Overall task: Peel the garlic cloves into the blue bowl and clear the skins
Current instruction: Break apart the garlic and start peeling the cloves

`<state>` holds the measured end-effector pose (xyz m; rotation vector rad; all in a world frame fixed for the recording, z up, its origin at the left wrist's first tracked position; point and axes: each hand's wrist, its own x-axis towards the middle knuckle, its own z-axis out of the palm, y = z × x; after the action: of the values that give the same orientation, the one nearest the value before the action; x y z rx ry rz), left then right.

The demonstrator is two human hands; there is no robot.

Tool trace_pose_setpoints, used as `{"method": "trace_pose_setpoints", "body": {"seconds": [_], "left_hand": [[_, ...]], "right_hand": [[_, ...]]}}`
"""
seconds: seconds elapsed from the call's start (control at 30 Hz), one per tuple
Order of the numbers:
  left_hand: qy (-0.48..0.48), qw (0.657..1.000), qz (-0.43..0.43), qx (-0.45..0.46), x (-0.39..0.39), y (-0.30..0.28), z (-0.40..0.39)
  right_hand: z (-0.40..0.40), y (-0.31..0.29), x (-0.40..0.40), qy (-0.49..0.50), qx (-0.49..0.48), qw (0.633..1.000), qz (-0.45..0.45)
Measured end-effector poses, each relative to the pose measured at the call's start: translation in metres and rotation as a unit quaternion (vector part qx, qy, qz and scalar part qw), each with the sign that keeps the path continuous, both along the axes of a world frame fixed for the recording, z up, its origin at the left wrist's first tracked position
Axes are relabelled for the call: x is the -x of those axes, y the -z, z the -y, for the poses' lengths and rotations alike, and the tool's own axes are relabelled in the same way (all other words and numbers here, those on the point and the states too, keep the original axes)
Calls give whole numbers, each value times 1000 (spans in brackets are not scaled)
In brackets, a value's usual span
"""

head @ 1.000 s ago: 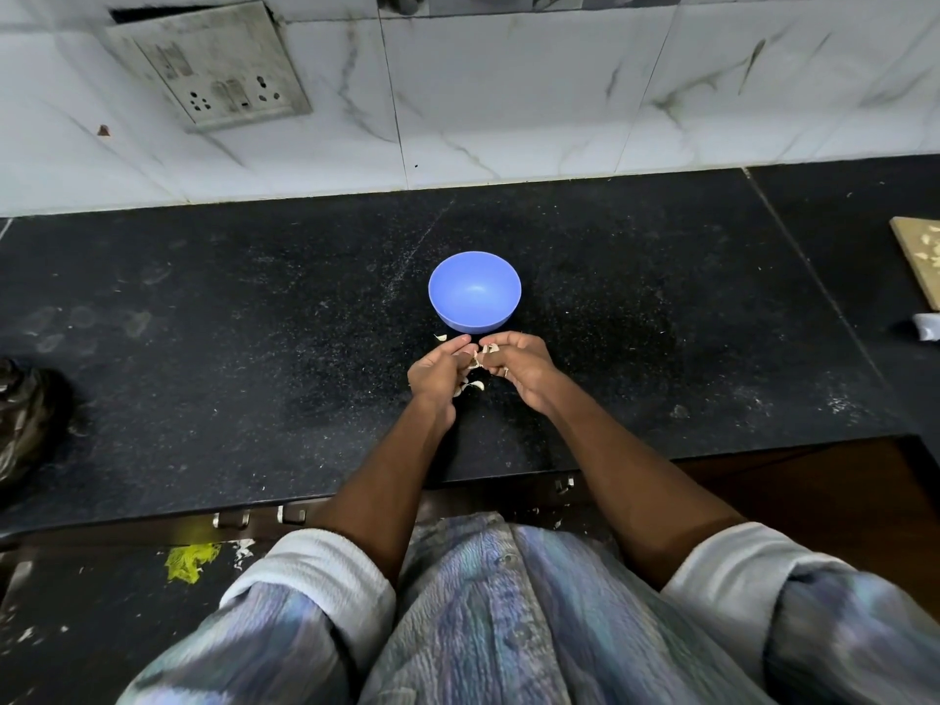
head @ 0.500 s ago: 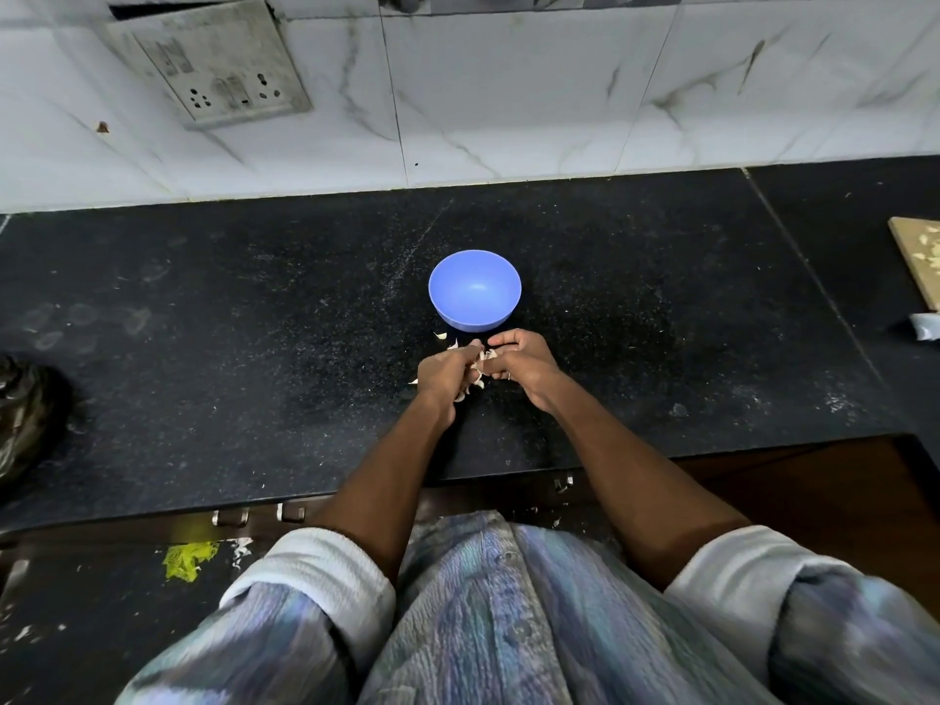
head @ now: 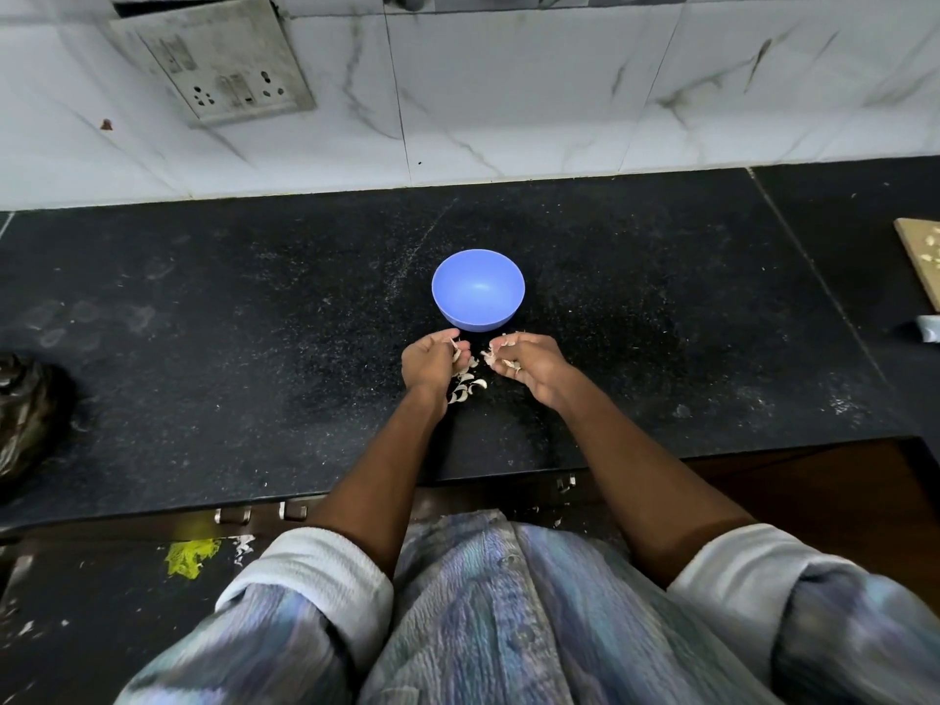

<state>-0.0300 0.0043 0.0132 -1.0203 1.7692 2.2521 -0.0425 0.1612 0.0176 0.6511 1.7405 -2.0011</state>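
While both hands work just in front of the blue bowl [head: 478, 287], they are a little apart from each other above the black surface [head: 203, 389]. The left hand [head: 430, 361] has its fingers curled, and its grip is pinching a pale piece of garlic [head: 456, 352] at the fingertips; whether this is a clove or only skin, I cannot tell. The right hand [head: 531, 363] is also curled, and its grip is pressed on a small bunch of dry skins [head: 492, 354]. Between and below the hands, several garlic cloves [head: 465, 386] lie on the surface in a loose group, close to the left wrist. The bowl stands upright on the surface and looks empty inside. It is just beyond the fingertips, not touching them. Behind it is a white tiled wall [head: 508, 94] with a socket plate [head: 213, 58]. At the right edge a wooden board [head: 923, 251] is partly in view.
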Motion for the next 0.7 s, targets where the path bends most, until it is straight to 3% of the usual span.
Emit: {"method": "trace_pose_setpoints", "body": {"seconds": [0.17, 0.37, 0.47, 0.6, 0.7], "left_hand": [[-11, 995, 6, -100, -2, -4, 9], [17, 998, -13, -63, -7, 0, 14], [42, 998, -32, 22, -11, 6, 13], [91, 962, -66, 248, -12, 17, 19], [142, 940, -94, 295, -14, 17, 19]], "right_hand": [[2, 4, 6, 52, 52, 997, 28], [6, 5, 7, 58, 87, 994, 44], [9, 4, 7, 57, 97, 993, 48], [7, -2, 3, 45, 121, 990, 58], [7, -4, 2, 48, 153, 985, 71]]}}
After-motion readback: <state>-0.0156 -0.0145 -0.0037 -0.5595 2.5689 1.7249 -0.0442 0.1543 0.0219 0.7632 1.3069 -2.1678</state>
